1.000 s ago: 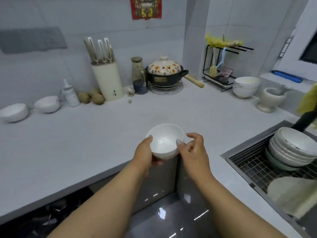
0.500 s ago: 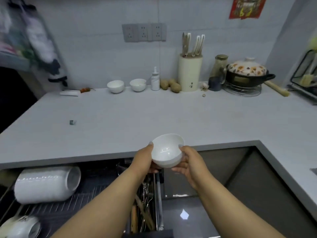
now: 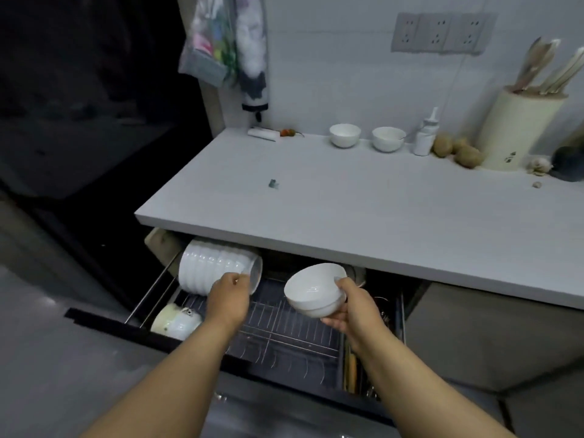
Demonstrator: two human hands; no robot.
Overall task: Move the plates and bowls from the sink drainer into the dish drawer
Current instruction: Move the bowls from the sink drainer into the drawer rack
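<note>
Above drawer, right hand grips bowl.

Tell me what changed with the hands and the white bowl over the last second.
The left hand let go of the small white ceramic bowl and now touches the row of nested white bowls in the open dish drawer. The right hand alone carried the bowl down over the drawer. It stays gripped.
</note>
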